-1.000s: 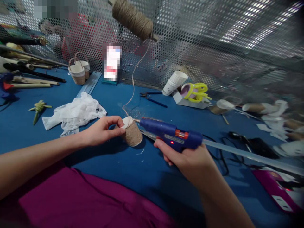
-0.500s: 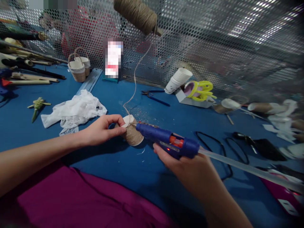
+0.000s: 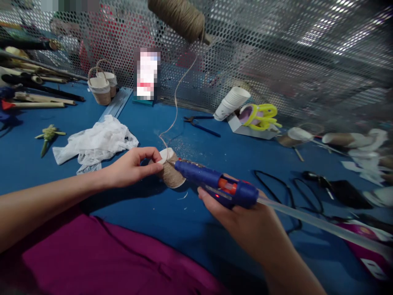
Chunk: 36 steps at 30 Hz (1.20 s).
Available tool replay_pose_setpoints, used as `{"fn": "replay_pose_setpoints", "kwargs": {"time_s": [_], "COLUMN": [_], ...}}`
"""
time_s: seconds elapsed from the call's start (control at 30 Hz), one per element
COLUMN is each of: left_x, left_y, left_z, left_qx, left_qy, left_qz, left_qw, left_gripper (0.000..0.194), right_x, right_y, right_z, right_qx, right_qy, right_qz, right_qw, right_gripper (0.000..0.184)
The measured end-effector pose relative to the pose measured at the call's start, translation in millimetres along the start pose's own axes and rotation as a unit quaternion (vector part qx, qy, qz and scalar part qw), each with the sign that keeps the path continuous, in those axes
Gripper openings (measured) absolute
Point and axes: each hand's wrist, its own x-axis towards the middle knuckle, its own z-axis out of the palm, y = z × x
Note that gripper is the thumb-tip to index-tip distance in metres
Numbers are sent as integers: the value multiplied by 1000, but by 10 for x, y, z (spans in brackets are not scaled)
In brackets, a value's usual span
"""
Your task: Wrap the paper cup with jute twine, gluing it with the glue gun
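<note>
My left hand (image 3: 138, 166) pinches the edge of a small paper cup (image 3: 173, 175) wrapped in brown twine, tilted low over the blue table. Its pale end faces up and away from me. From the cup a strand of twine (image 3: 176, 104) runs up to a large spool (image 3: 178, 18) at the top. In my right hand (image 3: 242, 221) is a blue hot glue gun (image 3: 215, 180), its red light lit and a long clear glue stick (image 3: 307, 217) out of its back. The nozzle tip is at the twine on the cup; whether it touches, I cannot tell.
White lace (image 3: 98, 141) lies left of the cup, near a green star-shaped piece (image 3: 49, 137). Behind stand two twine-wrapped baskets (image 3: 101, 92) and a phone (image 3: 146, 76). Pliers (image 3: 201, 125), stacked paper cups (image 3: 231, 104) and yellow-handled scissors (image 3: 260, 116) are farther right. A black cable (image 3: 276, 184) curls beside my right hand.
Both hands, the cup and the glue gun hold almost the same place. The gun's nozzle sits very slightly farther left; the whole view has shifted a little.
</note>
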Motion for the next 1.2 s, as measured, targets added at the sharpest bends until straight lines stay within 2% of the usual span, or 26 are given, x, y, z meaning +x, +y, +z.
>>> {"fn": "replay_pose_setpoints", "kwargs": {"time_s": [0.1,0.2,0.3,0.37,0.5,0.73,0.87,1.2], "left_x": [0,-4,-6,-4,-1,-2,-4,-4], "left_y": [-6,-10,-8,-4,8,14,14,10], "left_z": [1,-4,-8,-8,-5,-14,-16,-29], "left_qx": [2,7,14,16,22,24,24,15], "left_qy": [-3,-3,-3,-3,-5,-4,-11,-21], "left_qz": [1,-1,-1,1,4,3,-1,9], "left_qw": [1000,1000,1000,1000,1000,1000,1000,1000], "left_gripper": [17,16,16,16,16,16,17,15], "right_x": [42,66,73,79,99,74,62,56], "right_y": [-89,-173,-208,-212,-218,-207,-185,-128], "right_z": [21,45,50,36,0,49,29,-26], "right_qx": [31,112,158,143,71,105,98,-48], "right_qy": [-7,-5,-6,-2,-9,-6,-13,-18], "right_qz": [21,69,87,85,46,96,78,-6], "right_qw": [999,991,984,986,996,990,992,999], "right_gripper": [18,14,10,9,18,12,15,25]}}
